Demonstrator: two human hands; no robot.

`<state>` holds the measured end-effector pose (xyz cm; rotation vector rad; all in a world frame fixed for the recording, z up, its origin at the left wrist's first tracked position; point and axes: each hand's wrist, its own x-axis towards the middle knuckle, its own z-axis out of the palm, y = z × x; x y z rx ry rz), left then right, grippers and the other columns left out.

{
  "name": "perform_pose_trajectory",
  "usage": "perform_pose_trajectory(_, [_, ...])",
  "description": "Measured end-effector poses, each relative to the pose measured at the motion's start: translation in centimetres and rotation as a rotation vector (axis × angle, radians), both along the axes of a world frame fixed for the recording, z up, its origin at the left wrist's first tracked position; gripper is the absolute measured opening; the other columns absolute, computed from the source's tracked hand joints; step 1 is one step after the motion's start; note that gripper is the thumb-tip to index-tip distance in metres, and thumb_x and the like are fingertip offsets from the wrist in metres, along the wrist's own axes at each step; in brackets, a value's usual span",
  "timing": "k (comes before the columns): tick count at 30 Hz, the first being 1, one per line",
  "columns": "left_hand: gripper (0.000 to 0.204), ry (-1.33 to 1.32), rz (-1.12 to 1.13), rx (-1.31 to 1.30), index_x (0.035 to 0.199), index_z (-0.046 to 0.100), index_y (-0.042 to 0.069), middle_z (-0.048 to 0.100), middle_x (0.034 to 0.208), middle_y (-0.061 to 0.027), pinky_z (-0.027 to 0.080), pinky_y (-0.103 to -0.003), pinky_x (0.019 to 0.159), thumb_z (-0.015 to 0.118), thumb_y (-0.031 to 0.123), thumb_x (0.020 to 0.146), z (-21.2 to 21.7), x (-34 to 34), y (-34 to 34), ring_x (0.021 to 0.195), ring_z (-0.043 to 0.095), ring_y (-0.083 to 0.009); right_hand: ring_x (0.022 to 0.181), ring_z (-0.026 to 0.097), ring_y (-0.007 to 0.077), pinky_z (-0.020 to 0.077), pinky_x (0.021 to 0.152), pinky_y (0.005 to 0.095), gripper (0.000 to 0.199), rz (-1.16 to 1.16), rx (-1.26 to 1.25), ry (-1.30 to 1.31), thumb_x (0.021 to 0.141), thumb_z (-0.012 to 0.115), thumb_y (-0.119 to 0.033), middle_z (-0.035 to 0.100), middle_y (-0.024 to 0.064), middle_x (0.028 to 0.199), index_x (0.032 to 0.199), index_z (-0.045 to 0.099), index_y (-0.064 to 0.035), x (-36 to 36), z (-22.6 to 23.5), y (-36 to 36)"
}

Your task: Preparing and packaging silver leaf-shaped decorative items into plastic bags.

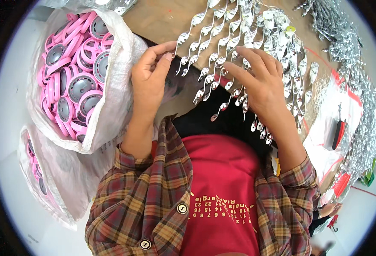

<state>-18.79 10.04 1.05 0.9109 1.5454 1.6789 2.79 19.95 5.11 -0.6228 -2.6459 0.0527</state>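
Observation:
My left hand [150, 72] is closed in a pinch, thumb against forefinger, on the end of a twisted silver strip [182, 39]. That strip is shiny and curls like a ribbon up toward the far edge. My right hand [262, 79] lies over a bunch of similar twisted silver strips [235, 26], its fingers stretched and apart, fingertips at the strips. Its thumb is hidden under the palm. Lower ends of several strips hang past the near table edge, in front of my lap.
A white woven sack [124, 51] full of pink-rimmed grey wheels [82, 87] stands at the left, with a second sack [64, 183] below it. Silver tinsel-like strands [350, 77] heap along the right. The brown table [153, 19] spreads ahead. A red-and-black tool [339, 134] lies at right.

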Motion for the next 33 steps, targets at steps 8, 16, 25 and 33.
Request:
perform_pose_trajectory(8, [0.022,-0.060,0.003,0.016,0.112,0.061,-0.004,0.065,0.103,-0.0051,0.045,-0.021,0.082,0.053,0.002,0.092,-0.2,-0.1,0.1,0.091,0.058,-0.0076,0.111,0.052,0.0296,0.0394,0.091,0.0400,0.030,-0.013,-0.008,-0.034,0.070,0.056,0.002,0.058,0.0067,0.120,0.093,0.068,-0.0127,-0.3,0.4,0.0])
perform_pose_trajectory(16, [0.022,-0.028,0.010,-0.017,0.112,0.061,-0.004,0.065,0.103,-0.0057,0.045,-0.023,0.084,0.055,0.003,0.092,-0.1,-0.7,0.1,0.093,0.058,-0.0087,0.113,0.051,0.0293,0.0391,0.092,0.0415,0.038,0.029,-0.017,0.018,0.072,0.055,0.004,0.055,0.0084,0.124,0.104,0.066,-0.0130,-3.1,0.1,0.9])
perform_pose_trajectory(25, [0.020,0.140,0.038,0.017,0.107,0.063,-0.004,0.066,0.100,-0.0079,0.046,-0.025,0.083,0.055,0.002,0.090,0.5,-0.6,0.6,0.092,0.060,-0.0131,0.115,0.048,0.0292,0.0378,0.089,0.0420,0.040,0.006,-0.032,0.014,0.069,0.059,-0.001,0.054,0.0077,0.123,0.105,0.064,-0.0176,-3.8,0.1,0.7])
perform_pose_trajectory(33, [0.022,1.032,0.204,-0.020,0.105,0.064,0.002,0.063,0.107,-0.0142,0.045,-0.039,0.090,0.055,0.001,0.085,-0.6,-2.5,3.9,0.100,0.058,-0.0313,0.106,0.052,0.0291,0.0382,0.090,0.0408,0.042,-0.133,-0.097,0.230,0.069,0.059,0.001,0.056,0.0099,0.120,0.108,0.066,-0.0146,4.1,2.3,-2.1])
